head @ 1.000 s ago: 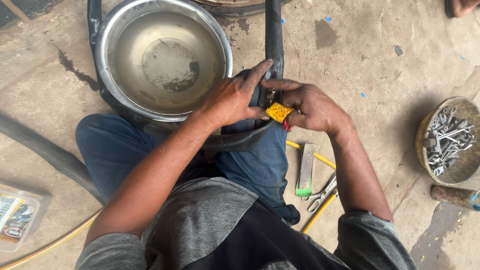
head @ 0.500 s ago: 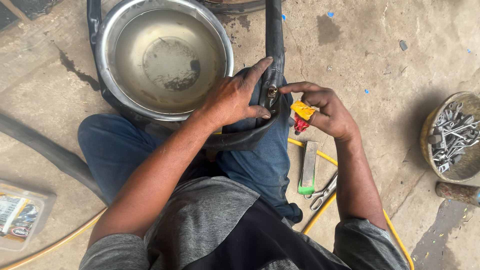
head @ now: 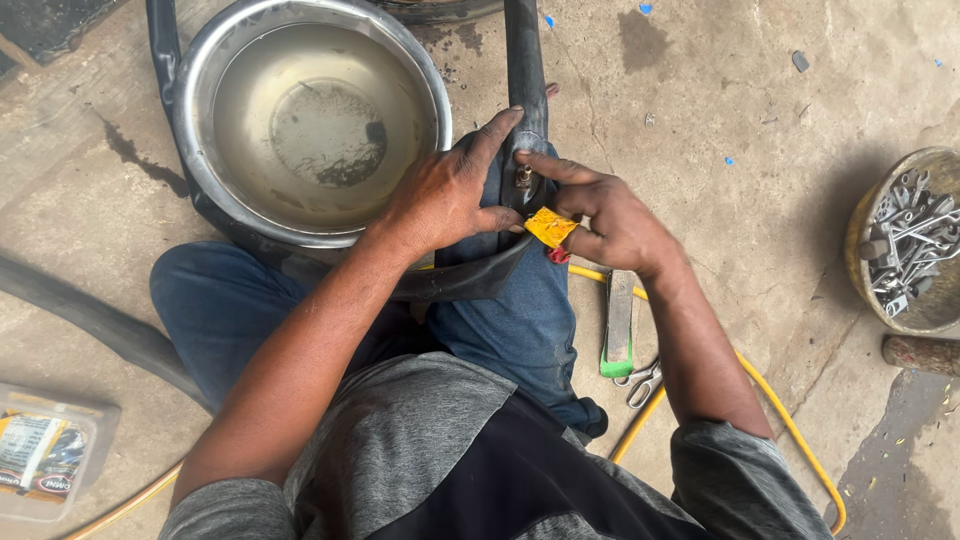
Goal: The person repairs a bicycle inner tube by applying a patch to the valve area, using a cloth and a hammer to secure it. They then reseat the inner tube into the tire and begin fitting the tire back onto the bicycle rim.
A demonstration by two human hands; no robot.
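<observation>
**Inner tube held over knee, both hands at the valve**

The concrete floor point(head: 760, 200) was stained and dusty. A large steel basin point(head: 190, 120) sat on it ahead of the person's knees, holding murky water. A black rubber inner tube point(head: 524, 60) looped round the basin's far and left sides and came back across the person's right knee, which was clad in blue denim.

The left hand point(head: 445, 200) was closed over the tube on the knee, thumb underneath and forefinger stretched along the tube past the small brass valve point(head: 523, 178). The right hand point(head: 610, 220) met it from the other side: forefinger extended, its tip at the valve, the remaining fingers curled round a small yellow tube with a red cap point(head: 551, 230). Both hands touched the tube just beside the valve.

At the right edge stood a round bowl point(head: 862, 235) filled with wrenches and other metal tools. A yellow hose point(head: 790, 430) ran over the floor under the right forearm. A flat file with a green end point(head: 619, 325) lay beside the knee, with scissors point(head: 640, 385) just below it. A clear plastic packet point(head: 45, 450) lay at the lower left.
</observation>
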